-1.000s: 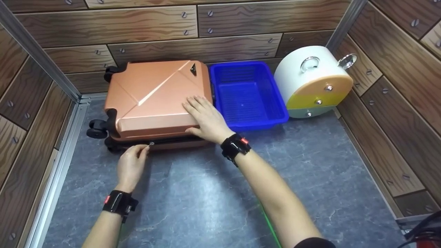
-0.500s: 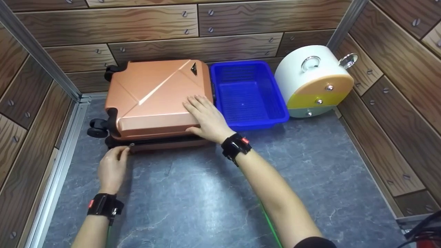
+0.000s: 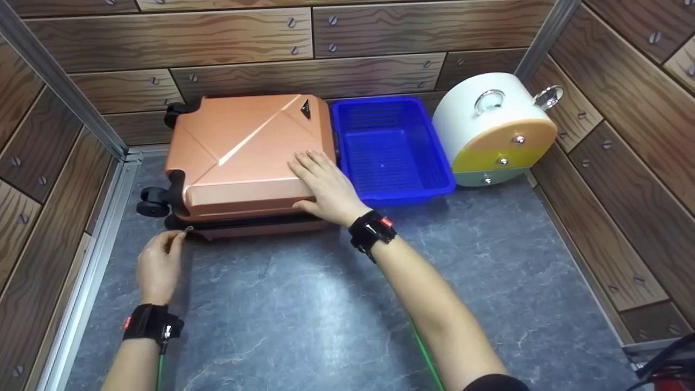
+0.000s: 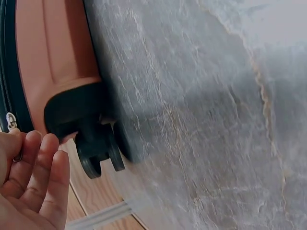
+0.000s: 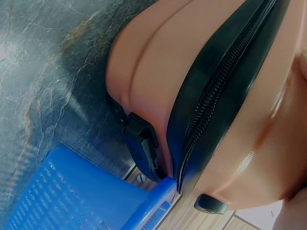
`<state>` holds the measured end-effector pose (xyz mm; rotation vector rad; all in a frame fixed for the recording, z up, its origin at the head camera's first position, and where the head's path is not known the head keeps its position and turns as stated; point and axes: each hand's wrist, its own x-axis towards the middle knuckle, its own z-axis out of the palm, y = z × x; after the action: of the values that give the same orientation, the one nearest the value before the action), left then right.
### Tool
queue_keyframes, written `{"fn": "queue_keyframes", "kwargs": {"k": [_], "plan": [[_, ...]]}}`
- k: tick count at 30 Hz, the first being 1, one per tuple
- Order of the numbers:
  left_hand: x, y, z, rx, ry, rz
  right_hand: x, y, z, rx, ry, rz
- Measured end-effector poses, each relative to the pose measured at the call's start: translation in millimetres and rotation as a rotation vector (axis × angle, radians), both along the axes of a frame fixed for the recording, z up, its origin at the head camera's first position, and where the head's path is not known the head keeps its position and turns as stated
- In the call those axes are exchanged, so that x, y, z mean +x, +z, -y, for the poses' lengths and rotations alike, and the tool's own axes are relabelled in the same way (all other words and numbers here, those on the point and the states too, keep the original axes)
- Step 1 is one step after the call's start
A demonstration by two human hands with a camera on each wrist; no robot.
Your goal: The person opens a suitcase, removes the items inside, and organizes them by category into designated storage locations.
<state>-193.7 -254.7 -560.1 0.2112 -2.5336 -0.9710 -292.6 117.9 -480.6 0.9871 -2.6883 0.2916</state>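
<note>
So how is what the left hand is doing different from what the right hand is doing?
The left hand pinches the small zipper pull at the suitcase's front corner near the wheels; the right hand lies flat on the suitcase lid. The left hand's fingers are curled; the right hand's are straight and spread. Both touch the same orange suitcase and wear black wrist bands.

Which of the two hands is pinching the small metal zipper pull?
The left hand, at the rose-gold hard-shell suitcase's wheel corner; the right hand lies flat on top.
</note>
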Motion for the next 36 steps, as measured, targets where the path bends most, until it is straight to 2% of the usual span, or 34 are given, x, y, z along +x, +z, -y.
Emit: {"fn": "queue_keyframes", "kwargs": {"k": [8,15,24,36], "plan": [[-4.1,4.5,13,0.018,0.020,0.038,0.3,0.1,1,-0.003,0.004,0.013],[-17.2,5.5,26,0.047,0.065,0.085,-0.5,2.1,1,-0.004,0.006,0.019],[-35.1,10.3,38,0.179,0.082,0.172,-0.9,1.8,0,-0.008,0.012,0.020],[-65.0,5.9,50,0.215,0.108,0.113,-0.7,1.4,-1,0.030,0.011,0.006]]}}
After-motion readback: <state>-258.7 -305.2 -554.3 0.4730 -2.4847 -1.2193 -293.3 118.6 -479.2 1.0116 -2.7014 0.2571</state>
